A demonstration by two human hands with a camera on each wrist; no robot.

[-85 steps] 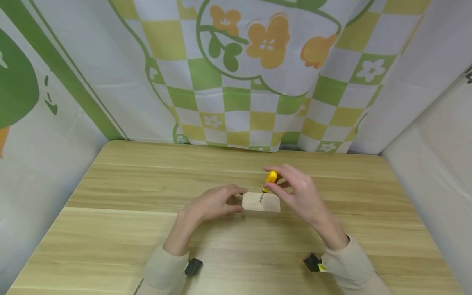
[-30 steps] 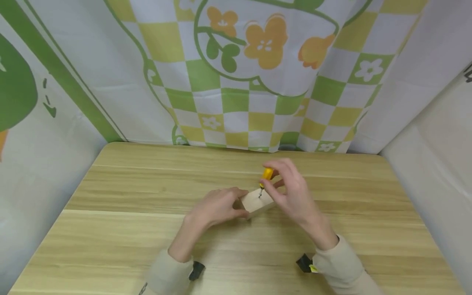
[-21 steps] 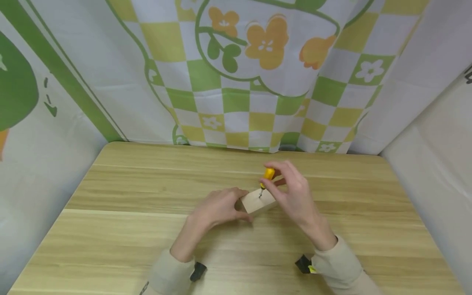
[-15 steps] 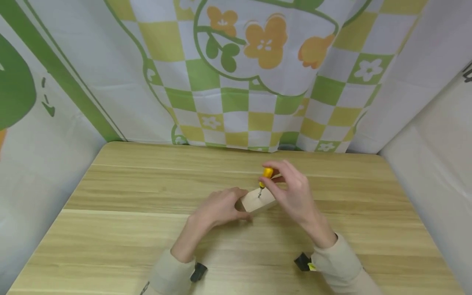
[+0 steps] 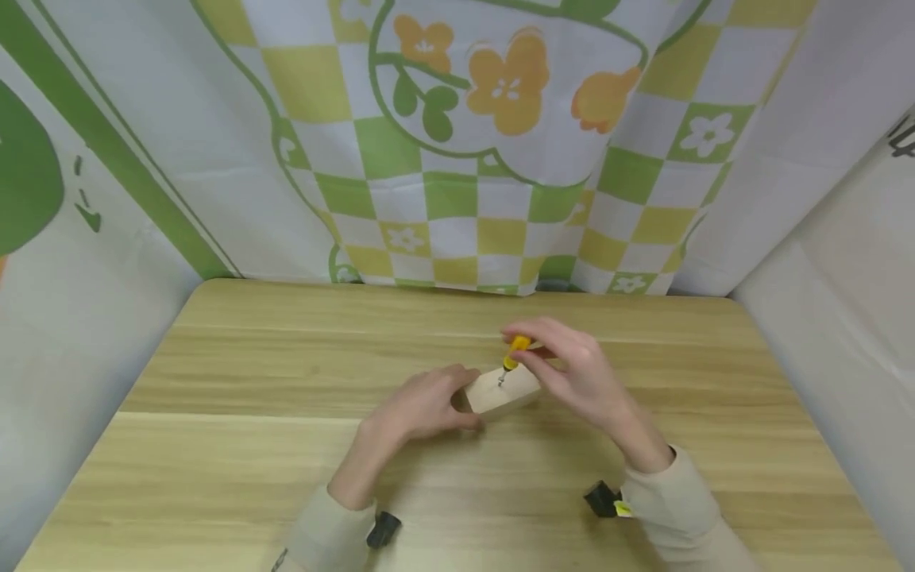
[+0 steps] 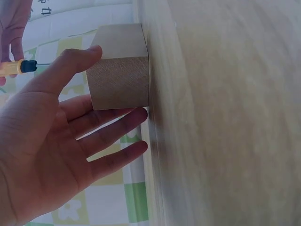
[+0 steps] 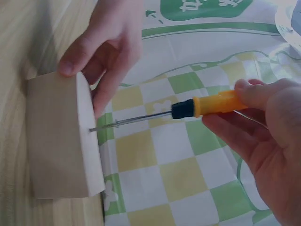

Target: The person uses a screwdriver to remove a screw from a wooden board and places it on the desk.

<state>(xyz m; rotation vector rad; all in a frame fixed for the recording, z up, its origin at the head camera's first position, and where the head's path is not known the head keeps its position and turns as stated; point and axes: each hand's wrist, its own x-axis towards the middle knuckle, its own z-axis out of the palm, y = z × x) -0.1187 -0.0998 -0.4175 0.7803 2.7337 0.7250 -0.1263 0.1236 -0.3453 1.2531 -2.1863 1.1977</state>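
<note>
A pale wooden block [image 5: 486,396] lies on the table, its left end held between the thumb and fingers of my left hand [image 5: 422,403]. My right hand [image 5: 575,369] pinches the yellow handle of a screwdriver [image 7: 218,103], thumb on one side and fingers on the other. In the right wrist view, the screwdriver's shaft reaches a thin screw [image 7: 103,127] that stands in the block's upper face. Tip and screw head appear to meet. How deep the screw sits is hidden inside the wood.
The wood-grain table [image 5: 250,477] runs back to a checked, flowered cloth [image 5: 457,191]. White cloth walls stand left and right. Dark wrist-worn devices, one at the left cuff [image 5: 384,529] and one at the right cuff [image 5: 602,499], hang near the tabletop.
Since the oldest frame the block has turned, its right end swinging away from me. In the last half second my right wrist has shifted right and the screwdriver leans more to the right.
</note>
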